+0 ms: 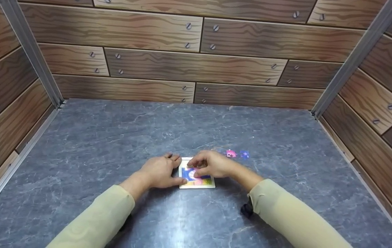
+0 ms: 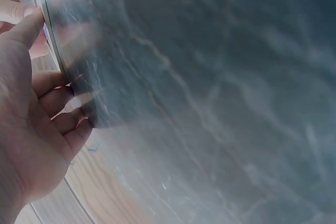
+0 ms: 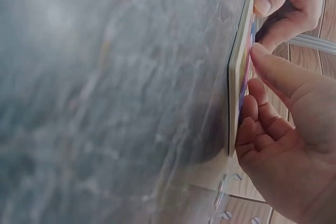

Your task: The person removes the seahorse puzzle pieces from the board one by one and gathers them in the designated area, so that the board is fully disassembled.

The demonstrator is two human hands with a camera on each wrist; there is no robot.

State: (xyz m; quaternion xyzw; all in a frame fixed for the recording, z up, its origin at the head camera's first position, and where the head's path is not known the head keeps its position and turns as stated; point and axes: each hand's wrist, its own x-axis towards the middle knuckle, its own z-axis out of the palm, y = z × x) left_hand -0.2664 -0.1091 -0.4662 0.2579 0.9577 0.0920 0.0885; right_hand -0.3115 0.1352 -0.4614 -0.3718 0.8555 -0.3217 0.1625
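A small jigsaw puzzle in a pale flat board (image 1: 203, 187) lies on the table, its picture blue, pink and yellow. My left hand (image 1: 160, 171) lies along the board's left edge, thumb on the near left corner and fingers by the far one. Over the picture my right hand (image 1: 215, 164) curls its fingers, pinching a puzzle piece (image 1: 192, 174) down at the surface; much of this piece is hidden. In the right wrist view, the thumb and fingertips meet the board's face (image 3: 244, 72). The left wrist view shows the board's thin edge (image 2: 52, 40) against the left hand's fingers.
Just right of the right hand lie a loose pink puzzle piece (image 1: 230, 153) and a blue-purple one (image 1: 245, 154). The grey marbled table (image 1: 130, 131) is bounded by wood-patterned walls (image 1: 154, 63) with metal corner posts (image 1: 347, 62).
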